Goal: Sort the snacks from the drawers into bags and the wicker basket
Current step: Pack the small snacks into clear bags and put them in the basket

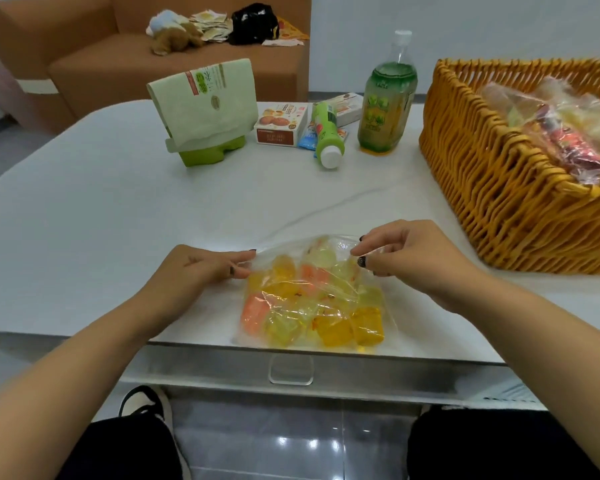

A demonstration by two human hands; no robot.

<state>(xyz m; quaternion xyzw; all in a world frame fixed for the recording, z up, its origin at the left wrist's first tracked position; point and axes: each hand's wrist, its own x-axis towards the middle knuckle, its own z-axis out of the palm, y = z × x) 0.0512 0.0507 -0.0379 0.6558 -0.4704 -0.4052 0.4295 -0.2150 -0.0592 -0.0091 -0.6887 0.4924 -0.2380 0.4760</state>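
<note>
A clear plastic bag point(312, 299) full of yellow, orange and pale green jelly snacks point(333, 327) lies on the white counter point(101, 220) at its near edge, just above a drawer front with a clear handle point(291, 370). Both hands hold the bag's open top edge. The left hand point(205, 268) pinches the left corner of the opening between thumb and fingers, its heel resting on the counter. The right hand point(406, 258) pinches the right part of the opening between thumb and forefinger, raised slightly off the surface, so the mouth is stretched between the two hands, which stay apart. To the right stands the wicker basket point(492, 188), its orange-yellow woven wall near the right hand but not touching it; inside it lie several wrapped snack packets point(561, 133), some clear, one red. Farther back on the counter are a green paper-wrapped pack leaning on a green holder point(205, 109), a small biscuit box point(281, 124), a green bottle with a white cap lying on its side point(326, 138), and a tall green drink bottle point(388, 98) standing upright. Behind the counter is a brown sofa point(84, 46) with a soft toy point(174, 32) and a black bag point(253, 24) on its seat.
</note>
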